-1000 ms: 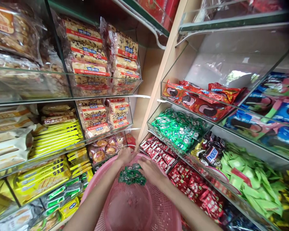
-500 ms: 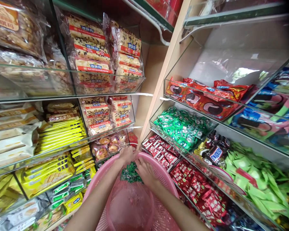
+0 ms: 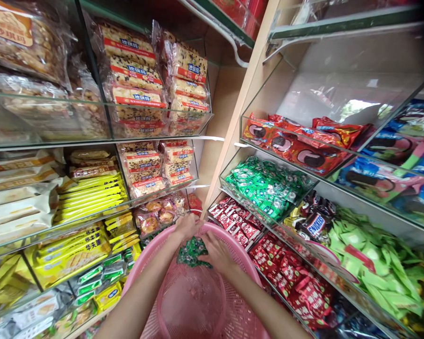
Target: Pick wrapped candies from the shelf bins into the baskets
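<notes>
A pink plastic basket (image 3: pixel 141 263) with mesh walls stands below me. My left hand (image 3: pixel 188 227) is closed over its far rim, the fingertips partly hidden. Inside, against the far wall, lies a small heap of green-wrapped candies (image 3: pixel 189 252). My right hand (image 3: pixel 215 252) reaches over the right side of that heap, its thumb spread away from the fingers and touching the candies. Some of the right fingertips are hard to make out near the rim.
Right of the basket, clear-fronted shelf bins hold green-wrapped candies (image 3: pixel 265 186), red-and-white packets (image 3: pixel 236 221), red packets (image 3: pixel 293 275) and light green packets (image 3: pixel 371 263). At left are yellow wafer packs (image 3: pixel 67 254) and wrapped sesame cakes (image 3: pixel 137 101). A wooden post (image 3: pixel 233 122) stands at the corner.
My right hand's thumb has spread outward and lower across the candies, and more of the heap shows between my hands. The left hand stays at the rim.
</notes>
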Demonstrator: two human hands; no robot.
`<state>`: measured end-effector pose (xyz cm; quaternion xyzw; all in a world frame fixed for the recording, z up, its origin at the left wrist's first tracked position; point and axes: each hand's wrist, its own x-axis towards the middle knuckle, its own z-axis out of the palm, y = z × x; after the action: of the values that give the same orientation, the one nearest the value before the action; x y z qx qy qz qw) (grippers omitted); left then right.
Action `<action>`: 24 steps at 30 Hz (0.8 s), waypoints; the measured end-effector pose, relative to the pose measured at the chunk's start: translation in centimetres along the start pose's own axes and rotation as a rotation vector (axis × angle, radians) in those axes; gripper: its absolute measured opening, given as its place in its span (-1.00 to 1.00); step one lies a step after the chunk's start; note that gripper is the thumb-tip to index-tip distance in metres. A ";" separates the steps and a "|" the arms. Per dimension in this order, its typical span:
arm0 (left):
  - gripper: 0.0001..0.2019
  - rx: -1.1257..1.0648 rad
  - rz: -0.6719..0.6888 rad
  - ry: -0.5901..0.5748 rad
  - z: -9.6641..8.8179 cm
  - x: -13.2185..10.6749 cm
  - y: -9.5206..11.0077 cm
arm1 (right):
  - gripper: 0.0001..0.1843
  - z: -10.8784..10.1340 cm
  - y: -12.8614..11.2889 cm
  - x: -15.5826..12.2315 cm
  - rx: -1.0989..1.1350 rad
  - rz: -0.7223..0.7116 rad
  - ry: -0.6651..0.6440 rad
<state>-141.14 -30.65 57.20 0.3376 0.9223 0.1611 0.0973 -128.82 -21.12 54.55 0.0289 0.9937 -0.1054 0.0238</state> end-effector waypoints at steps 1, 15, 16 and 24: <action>-0.47 0.002 0.000 0.003 0.0 0.0 0.0 | -0.45 -0.1 0.0 0.0 -0.003 0.004 0.002; -0.47 -0.014 -0.007 0.002 -0.4 -0.2 -0.2 | -0.51 0.3 -1.0 1.0 -0.175 0.139 0.061; -0.47 -0.011 -0.003 0.009 -0.4 -0.2 -0.2 | -0.51 0.1 -1.1 0.9 -0.167 0.142 0.056; -0.51 0.000 0.009 0.018 -0.1 -0.1 0.0 | -0.34 0.3 -2.5 0.9 -0.117 0.107 0.078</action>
<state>-141.07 -30.72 57.31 0.3404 0.9216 0.1645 0.0880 -129.86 -23.61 54.74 0.0846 0.9954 -0.0446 -0.0076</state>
